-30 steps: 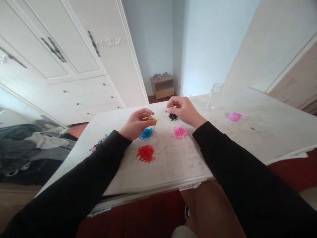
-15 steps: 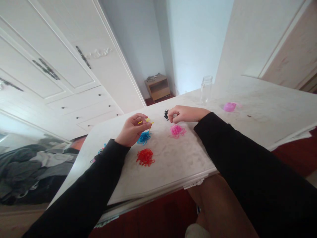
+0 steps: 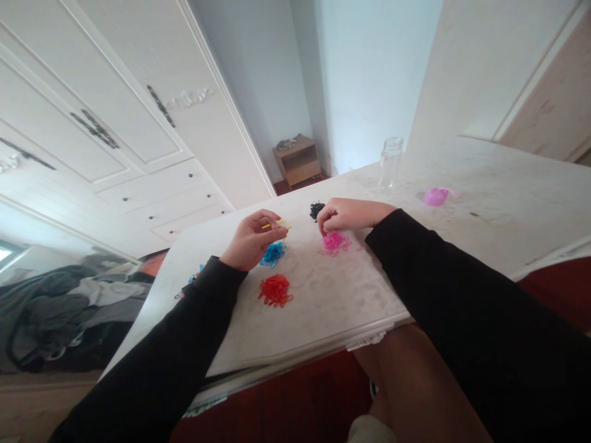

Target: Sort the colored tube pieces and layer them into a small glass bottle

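left hand (image 3: 253,240) pinches a yellow band (image 3: 290,227) between thumb and fingers, just above the blue bands (image 3: 273,253) in this view; likely raised to keep the loop clear of the heap. right hand (image 3: 353,214) is angled down with fingers bunched at the pink bands (image 3: 337,243), probably since such small loops need a fine pinch; can't tell if it has one gripped. black bands (image 3: 316,210) lie just beyond the right hand, red bands (image 3: 276,290) nearer the person. heaps sit apart by color on the tabletop (image 3: 332,295), apparently so shades don't mix. clear jar (image 3: 390,165) stands farther right, seemingly out of the way.
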`<state>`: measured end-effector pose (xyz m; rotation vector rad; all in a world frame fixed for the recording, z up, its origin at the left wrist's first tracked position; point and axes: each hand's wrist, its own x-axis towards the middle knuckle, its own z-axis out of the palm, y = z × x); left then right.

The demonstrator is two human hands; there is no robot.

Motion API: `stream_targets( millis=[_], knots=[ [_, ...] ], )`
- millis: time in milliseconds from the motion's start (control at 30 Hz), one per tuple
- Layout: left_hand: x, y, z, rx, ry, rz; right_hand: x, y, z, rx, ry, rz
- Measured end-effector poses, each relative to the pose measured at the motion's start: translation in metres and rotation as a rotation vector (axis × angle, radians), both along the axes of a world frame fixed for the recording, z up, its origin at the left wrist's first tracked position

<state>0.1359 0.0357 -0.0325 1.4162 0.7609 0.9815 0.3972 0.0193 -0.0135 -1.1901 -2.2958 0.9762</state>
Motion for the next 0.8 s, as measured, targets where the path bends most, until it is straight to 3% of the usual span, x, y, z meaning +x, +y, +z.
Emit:
stream_targets(
  millis=[367, 567, 800],
  knots=[
    [0.000, -0.001, 0.000, 0.010, 0.025, -0.007, 0.001, 0.000, -0.003, 0.056, -0.005, -0.018],
    [0.001, -0.001, 0.000, -0.002, 0.017, -0.002, -0.001, 0.003, -0.005, 0.159, 0.047, -0.082],
    [-0.001, 0.006, -0.003, 0.077, 0.031, 0.103, -0.005, 0.003, -0.009, 0.258, 0.050, -0.156]
  ],
)
